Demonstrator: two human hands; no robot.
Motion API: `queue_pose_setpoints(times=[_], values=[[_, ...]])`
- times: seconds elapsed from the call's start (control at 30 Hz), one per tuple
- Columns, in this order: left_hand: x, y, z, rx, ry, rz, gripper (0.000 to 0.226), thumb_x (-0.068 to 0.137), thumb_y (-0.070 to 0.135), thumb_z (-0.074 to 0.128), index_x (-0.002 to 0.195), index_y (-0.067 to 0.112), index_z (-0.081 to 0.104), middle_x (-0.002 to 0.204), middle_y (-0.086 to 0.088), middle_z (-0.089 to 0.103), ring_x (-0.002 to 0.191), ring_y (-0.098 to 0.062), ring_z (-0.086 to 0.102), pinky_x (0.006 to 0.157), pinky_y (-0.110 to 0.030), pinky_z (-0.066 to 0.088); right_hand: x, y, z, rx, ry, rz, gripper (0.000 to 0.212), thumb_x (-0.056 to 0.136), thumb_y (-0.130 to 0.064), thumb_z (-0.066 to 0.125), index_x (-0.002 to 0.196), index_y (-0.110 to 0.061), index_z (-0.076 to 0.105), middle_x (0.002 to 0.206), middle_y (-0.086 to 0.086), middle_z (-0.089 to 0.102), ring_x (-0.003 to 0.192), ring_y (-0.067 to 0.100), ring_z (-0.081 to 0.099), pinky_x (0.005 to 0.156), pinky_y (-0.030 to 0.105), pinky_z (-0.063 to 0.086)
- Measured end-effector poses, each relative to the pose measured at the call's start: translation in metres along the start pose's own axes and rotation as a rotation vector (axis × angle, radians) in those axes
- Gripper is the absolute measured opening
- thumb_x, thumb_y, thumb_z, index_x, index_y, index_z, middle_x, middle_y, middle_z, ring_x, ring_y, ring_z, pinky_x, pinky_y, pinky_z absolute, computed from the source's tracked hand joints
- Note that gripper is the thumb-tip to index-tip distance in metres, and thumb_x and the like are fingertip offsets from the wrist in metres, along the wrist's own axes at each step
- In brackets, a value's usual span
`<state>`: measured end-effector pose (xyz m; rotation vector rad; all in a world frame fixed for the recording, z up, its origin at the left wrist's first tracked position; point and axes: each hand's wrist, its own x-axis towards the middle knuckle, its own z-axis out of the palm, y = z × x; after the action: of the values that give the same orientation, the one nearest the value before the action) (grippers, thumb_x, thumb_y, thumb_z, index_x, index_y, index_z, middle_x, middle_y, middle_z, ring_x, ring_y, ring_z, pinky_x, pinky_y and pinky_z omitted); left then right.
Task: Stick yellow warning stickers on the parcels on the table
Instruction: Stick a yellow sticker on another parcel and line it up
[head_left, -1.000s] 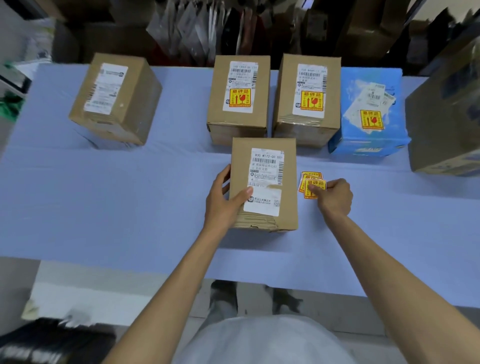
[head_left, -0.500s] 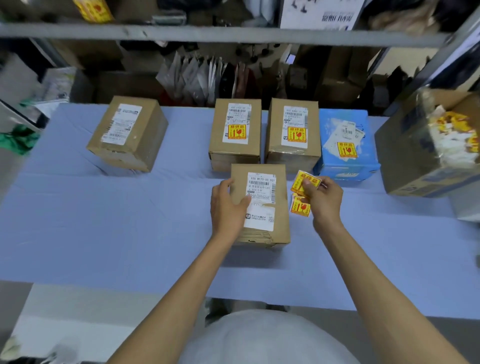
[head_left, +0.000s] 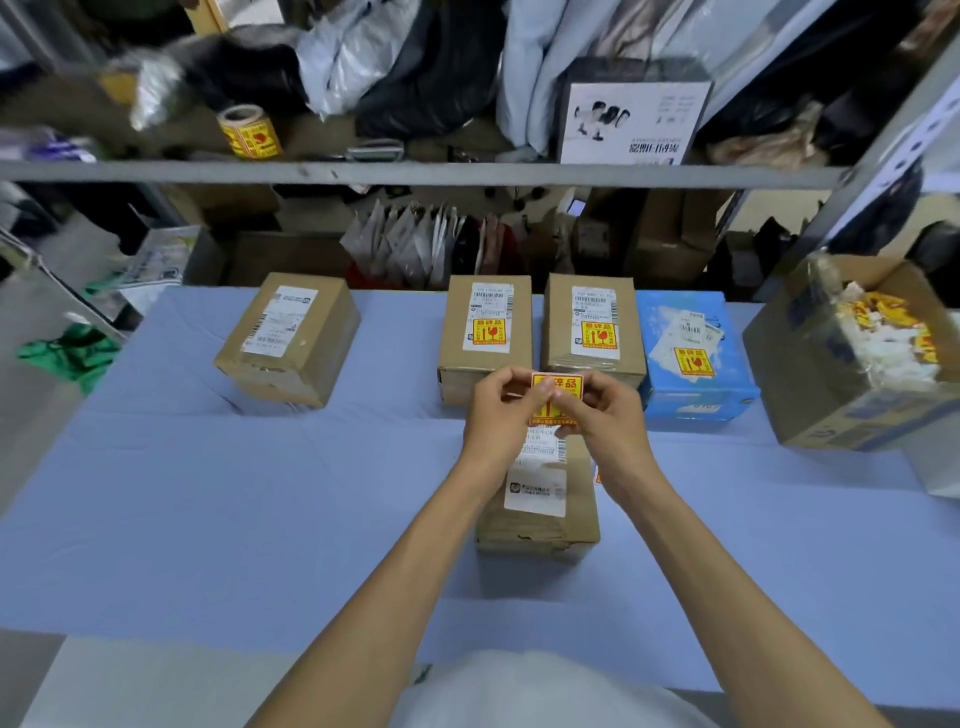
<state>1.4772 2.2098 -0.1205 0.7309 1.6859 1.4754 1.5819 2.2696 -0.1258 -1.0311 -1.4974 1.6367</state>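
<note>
Pinches with left hand (head_left: 501, 415) and right hand (head_left: 608, 421) the yellow warning sticker (head_left: 560, 385) between both, just above the parcel (head_left: 540, 501) under the wrists; seems light, limp, tacky, so best gripped at corners.

My left hand (head_left: 498, 415) and right hand (head_left: 608, 415) hold a sticker (head_left: 558, 387) between them, above the near parcel (head_left: 540, 499) on the table (head_left: 260, 519). Behind it stands a row of three parcels (head_left: 592, 332). A lone parcel (head_left: 288, 338) sits further left, an open box (head_left: 831, 374) at the far right. A roll (head_left: 249, 132) stands on the shelf (head_left: 415, 174) behind.
</note>
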Motion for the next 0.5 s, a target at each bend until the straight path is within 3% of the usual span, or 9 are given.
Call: queue_pose_setpoints(times=[0.17, 0.37, 0.5], values=[[-0.0004, 0.0026, -0.0032, -0.087, -0.01, -0.087, 0.009, 0.09, 0.017, 0.065, 0.081, 0.017, 0.064, 0.088, -0.011, 0.067, 0.089, -0.028, 0.064, 0.089, -0.05, 0.054, 0.0011, 0.0008, 0.0031, 0.045, 0.001, 0.012, 0.003, 0.087, -0.006, 0.065, 0.089, -0.007, 0.067, 0.071, -0.002, 0.072, 0.07, 0.011, 0.069, 0.055, 0.02, 0.054], [-0.0015, 0.0018, -0.0058, -0.122, 0.003, -0.116, 0.004, 0.089, 0.019, 0.066, 0.088, 0.015, 0.066, 0.097, -0.015, 0.07, 0.096, -0.03, 0.066, 0.089, -0.046, 0.055, -0.0023, 0.0049, 0.0069, 0.114, 0.015, 0.064, 0.01, 0.087, -0.012, 0.066, 0.095, -0.007, 0.068, 0.078, 0.003, 0.073, 0.074, 0.016, 0.07, 0.058, 0.022, 0.054], [-0.0037, -0.0014, -0.0073, -0.13, 0.012, -0.129, 0.005, 0.089, 0.018, 0.066, 0.087, 0.014, 0.065, 0.092, -0.013, 0.07, 0.088, -0.026, 0.067, 0.086, -0.046, 0.055, -0.0033, 0.0065, 0.007, 0.101, 0.02, 0.084, 0.005, 0.087, -0.01, 0.066, 0.092, -0.008, 0.069, 0.077, 0.003, 0.072, 0.075, 0.019, 0.069, 0.058, 0.023, 0.055]])
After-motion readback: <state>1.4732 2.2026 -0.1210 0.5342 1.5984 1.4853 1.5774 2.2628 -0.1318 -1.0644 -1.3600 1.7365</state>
